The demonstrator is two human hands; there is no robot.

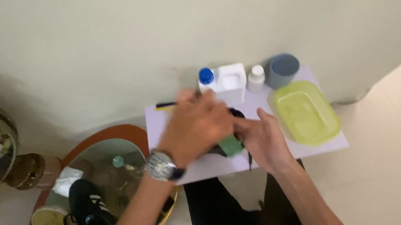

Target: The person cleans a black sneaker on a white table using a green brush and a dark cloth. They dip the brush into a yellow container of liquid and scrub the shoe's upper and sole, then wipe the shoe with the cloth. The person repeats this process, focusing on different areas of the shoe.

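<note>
My left hand (196, 125), with a metal wristwatch (160, 166) on the wrist, presses a green block (230, 146), perhaps a sponge, against a dark object (237, 114) that is mostly hidden under both hands. My right hand (261, 138) grips that dark object from the right side. A thin black cord (249, 161) hangs from it. Both hands work over a white board (317, 147) lying on the pale floor by the wall.
On the board stand a white bottle with a blue cap (224, 83), a small white bottle (256, 78), a grey-blue cup (282, 69) and a yellow-green tub (305, 112). A pencil (165, 104) lies at its far left corner. A basin (103, 153) and shoes (88, 211) sit left.
</note>
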